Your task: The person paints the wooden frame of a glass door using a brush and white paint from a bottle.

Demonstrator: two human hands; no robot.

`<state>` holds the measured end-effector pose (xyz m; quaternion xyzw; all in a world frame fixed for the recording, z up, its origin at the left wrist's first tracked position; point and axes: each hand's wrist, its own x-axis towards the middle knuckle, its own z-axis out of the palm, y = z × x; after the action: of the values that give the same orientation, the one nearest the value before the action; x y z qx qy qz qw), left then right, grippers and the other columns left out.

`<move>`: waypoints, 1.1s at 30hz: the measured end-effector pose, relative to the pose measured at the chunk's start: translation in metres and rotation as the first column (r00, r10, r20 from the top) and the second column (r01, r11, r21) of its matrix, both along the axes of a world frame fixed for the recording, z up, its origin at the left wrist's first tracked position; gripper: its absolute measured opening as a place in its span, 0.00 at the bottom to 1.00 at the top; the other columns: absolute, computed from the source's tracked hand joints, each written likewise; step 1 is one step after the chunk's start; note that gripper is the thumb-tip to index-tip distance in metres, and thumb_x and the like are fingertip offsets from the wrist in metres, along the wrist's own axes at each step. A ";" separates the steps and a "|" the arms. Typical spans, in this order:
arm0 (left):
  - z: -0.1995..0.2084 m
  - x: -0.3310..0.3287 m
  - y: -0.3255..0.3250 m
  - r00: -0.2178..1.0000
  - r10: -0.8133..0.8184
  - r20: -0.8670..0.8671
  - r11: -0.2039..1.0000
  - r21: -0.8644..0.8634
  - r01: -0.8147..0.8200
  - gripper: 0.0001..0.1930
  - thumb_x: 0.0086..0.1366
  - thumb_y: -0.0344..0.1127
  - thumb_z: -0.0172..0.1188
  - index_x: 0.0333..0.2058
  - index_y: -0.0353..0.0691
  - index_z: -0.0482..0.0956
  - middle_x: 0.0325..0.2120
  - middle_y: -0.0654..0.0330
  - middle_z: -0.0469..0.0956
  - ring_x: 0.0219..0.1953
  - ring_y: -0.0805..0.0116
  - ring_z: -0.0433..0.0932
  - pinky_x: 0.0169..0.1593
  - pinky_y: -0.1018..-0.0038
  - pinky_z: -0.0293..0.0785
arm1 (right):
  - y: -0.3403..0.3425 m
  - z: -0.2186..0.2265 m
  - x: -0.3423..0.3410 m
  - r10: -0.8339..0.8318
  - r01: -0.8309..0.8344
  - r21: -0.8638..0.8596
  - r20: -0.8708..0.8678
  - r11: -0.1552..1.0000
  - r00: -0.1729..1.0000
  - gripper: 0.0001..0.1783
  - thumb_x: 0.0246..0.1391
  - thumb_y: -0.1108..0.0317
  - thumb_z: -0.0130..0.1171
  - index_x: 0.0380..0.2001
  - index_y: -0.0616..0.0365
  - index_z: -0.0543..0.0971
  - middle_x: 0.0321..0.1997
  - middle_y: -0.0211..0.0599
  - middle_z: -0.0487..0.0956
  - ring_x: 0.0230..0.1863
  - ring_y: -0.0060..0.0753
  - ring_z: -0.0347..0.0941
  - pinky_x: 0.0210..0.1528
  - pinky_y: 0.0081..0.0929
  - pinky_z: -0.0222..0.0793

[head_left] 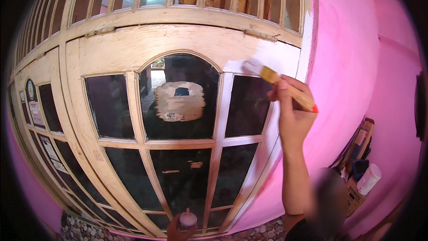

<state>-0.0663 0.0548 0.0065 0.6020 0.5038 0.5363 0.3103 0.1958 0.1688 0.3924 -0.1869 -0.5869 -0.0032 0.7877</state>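
Note:
My right hand (295,115) grips the wooden handle of a paintbrush (269,75), which has a red tip. Its whitened bristles touch the upper rail of a pale wooden window frame (178,40), beside a patch of wet-looking white paint (283,56). White also covers some bars and the edge around the upper right pane (244,107). Low in the picture, my left hand (174,229) is closed around a small cup (188,219) with a short stick standing up from it. Its contents look pale pinkish.
A pink wall (343,62) adjoins the frame on the right. At lower right, a white tub (370,178) rests by a cardboard box (354,201). Two hinges (262,35) (100,31) sit along the frame's top. Pebbled ground (89,228) shows below; slatted openings run above.

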 end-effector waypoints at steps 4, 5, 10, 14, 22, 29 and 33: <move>-0.002 0.002 0.004 1.000 -0.024 0.001 1.000 0.003 0.024 0.37 0.55 0.36 0.79 0.61 0.33 0.73 0.52 0.50 0.81 0.55 0.63 0.80 0.60 0.67 0.75 | 0.002 0.000 -0.020 0.122 -0.121 -0.053 0.014 0.991 0.992 0.11 0.65 0.71 0.65 0.45 0.68 0.82 0.37 0.38 0.85 0.35 0.23 0.82 0.39 0.20 0.78; -0.004 0.003 0.006 1.000 -0.007 -0.027 1.000 0.012 0.008 0.38 0.55 0.37 0.79 0.62 0.33 0.72 0.52 0.50 0.81 0.55 0.63 0.80 0.60 0.66 0.75 | 0.003 0.000 -0.017 0.081 -0.080 -0.053 0.023 0.995 0.996 0.11 0.65 0.71 0.66 0.45 0.68 0.82 0.37 0.39 0.85 0.35 0.24 0.82 0.39 0.20 0.78; -0.005 0.001 0.006 1.000 -0.016 -0.015 1.000 -0.007 0.016 0.39 0.54 0.38 0.79 0.62 0.33 0.72 0.52 0.50 0.81 0.55 0.62 0.80 0.60 0.65 0.75 | 0.015 -0.003 0.022 -0.029 0.026 -0.063 -0.040 0.998 0.999 0.11 0.65 0.70 0.66 0.45 0.69 0.81 0.36 0.39 0.84 0.34 0.25 0.82 0.38 0.22 0.78; -0.001 0.002 0.011 0.999 -0.037 -0.025 0.999 0.000 0.037 0.38 0.55 0.38 0.80 0.62 0.33 0.72 0.52 0.50 0.81 0.55 0.62 0.80 0.60 0.66 0.76 | 0.008 0.000 0.073 -0.127 0.125 -0.043 -0.051 0.991 0.991 0.12 0.66 0.69 0.65 0.44 0.70 0.81 0.37 0.39 0.84 0.32 0.25 0.80 0.38 0.23 0.78; -0.002 0.001 0.014 0.996 -0.077 0.039 0.997 -0.006 0.077 0.38 0.55 0.35 0.79 0.62 0.32 0.72 0.53 0.51 0.80 0.56 0.63 0.79 0.61 0.67 0.75 | 0.006 -0.002 0.065 -0.542 0.534 0.153 0.009 0.831 0.841 0.06 0.63 0.74 0.65 0.37 0.69 0.85 0.38 0.38 0.85 0.33 0.26 0.80 0.37 0.24 0.77; 0.000 -0.001 0.006 0.995 -0.047 0.087 0.999 -0.013 0.049 0.37 0.55 0.35 0.79 0.61 0.31 0.73 0.53 0.51 0.80 0.56 0.63 0.79 0.61 0.66 0.75 | 0.009 -0.003 0.003 -0.707 0.584 0.461 0.148 0.668 0.691 0.07 0.56 0.80 0.67 0.39 0.65 0.83 0.36 0.41 0.84 0.31 0.38 0.81 0.32 0.29 0.76; 0.013 -0.003 -0.002 0.996 -0.046 0.079 0.998 -0.032 0.049 0.37 0.55 0.34 0.79 0.61 0.31 0.72 0.53 0.51 0.80 0.55 0.61 0.79 0.61 0.65 0.75 | 0.005 0.001 -0.035 -0.647 0.498 0.488 0.196 0.716 0.737 0.10 0.55 0.80 0.69 0.41 0.65 0.82 0.35 0.42 0.83 0.30 0.39 0.80 0.31 0.31 0.75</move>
<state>-0.0695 0.0531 0.0197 0.5869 0.4858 0.5434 0.3525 0.1609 0.1734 0.3930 -0.1915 -0.6152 -0.4058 0.6483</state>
